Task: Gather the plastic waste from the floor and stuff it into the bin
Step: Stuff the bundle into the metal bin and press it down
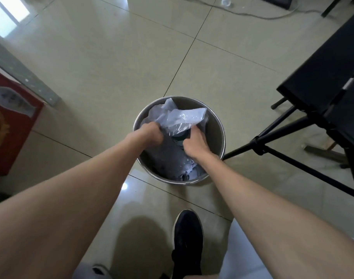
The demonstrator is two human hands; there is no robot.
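A round metal bin [217, 127] stands on the tiled floor in the middle of the view. Crumpled clear and white plastic waste [179, 116] fills its far half and rises just above the rim. Darker plastic lies lower, near the front wall. Both my hands are inside the bin. My left hand [152, 133] is closed on the left edge of the plastic. My right hand [195, 141] presses down with fingers curled into the plastic at the right. What lies under the plastic is hidden.
A black tripod leg [272, 137] runs close to the bin's right side, under a black panel [322, 63]. A red box [9, 125] and grey board [21, 71] sit at the left. A cable [252, 16] crosses the far floor. My dark shoe [187, 238] is just behind the bin.
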